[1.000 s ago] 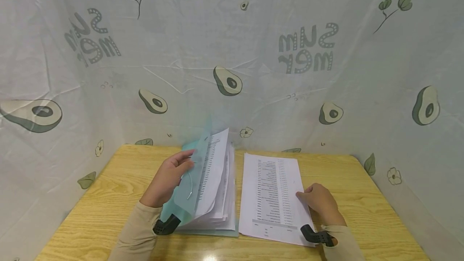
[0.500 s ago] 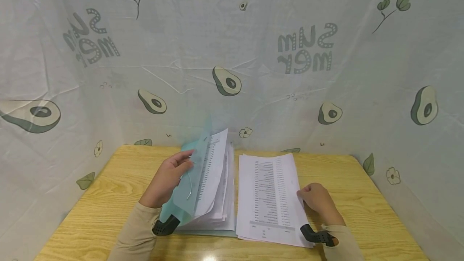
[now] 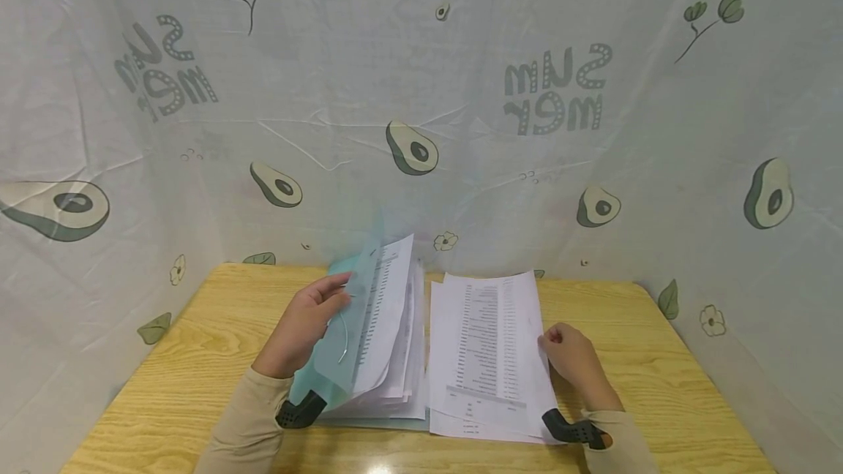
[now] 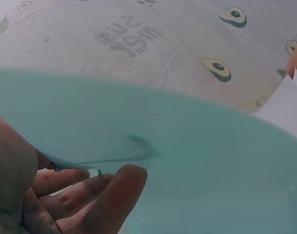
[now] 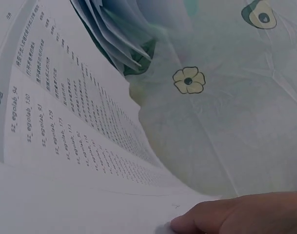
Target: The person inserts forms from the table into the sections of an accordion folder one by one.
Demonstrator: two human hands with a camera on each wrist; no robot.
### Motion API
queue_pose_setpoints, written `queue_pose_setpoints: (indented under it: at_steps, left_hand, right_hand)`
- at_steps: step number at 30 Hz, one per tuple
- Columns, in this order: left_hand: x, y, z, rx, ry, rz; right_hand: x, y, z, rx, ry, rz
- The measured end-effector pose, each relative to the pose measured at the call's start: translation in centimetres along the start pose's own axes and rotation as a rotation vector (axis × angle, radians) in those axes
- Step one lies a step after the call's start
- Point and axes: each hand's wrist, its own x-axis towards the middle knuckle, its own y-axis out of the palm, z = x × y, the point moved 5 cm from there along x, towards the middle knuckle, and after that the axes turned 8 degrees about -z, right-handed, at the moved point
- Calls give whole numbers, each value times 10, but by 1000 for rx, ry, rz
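My left hand (image 3: 306, 324) pinches the teal cover (image 3: 358, 313) of a folder and keeps it tilted up. A thin white fastener strip (image 3: 345, 342) shows on this cover. Inside the folder, printed papers (image 3: 388, 328) stand fanned, their front sheets leaning up. In the left wrist view the cover (image 4: 197, 161) spreads across the frame, with several fingers (image 4: 114, 200) below its edge. My right hand (image 3: 574, 360) pinches the right edge of a printed sheet (image 3: 487, 342), which overlaps another sheet (image 3: 454, 426) beneath. Rows of text on the sheet (image 5: 55, 97) curve upward in the right wrist view.
The folder and the loose sheets lie side by side on a yellow wood-grain table (image 3: 197, 342). A pale curtain (image 3: 342, 93) printed with avocados hangs behind and on both sides. A black wrist mount (image 3: 301, 409) sits on the left sleeve, another mount (image 3: 573, 430) on the right.
The top sheet under my right hand has slid leftward, then away from me, uncovering the sheet beneath at the left and near edges. My right hand rose slightly; my left hand and the folder stayed put.
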Motion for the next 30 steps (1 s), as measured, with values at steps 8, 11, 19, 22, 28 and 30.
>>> queue_pose_setpoints:
  at_steps: [8,11,19,22,28,30]
  left_hand:
    - [-1,0,0,-1,0,5]
    - [-1,0,0,4,1,-1]
    - [2,0,2,2,0,-7]
    - [2,0,2,1,0,-6]
    - [1,1,2,-20,0,11]
    - [1,1,1,-23,-2,13]
  right_hand:
    - [-4,5,6,111,29,47]
    - [-4,5,8,109,27,39]
    - [0,0,5,89,18,-13]
    - [0,-1,4,112,24,-12]
    - [-3,0,8,131,3,21]
    - [-3,-2,10,132,-10,13]
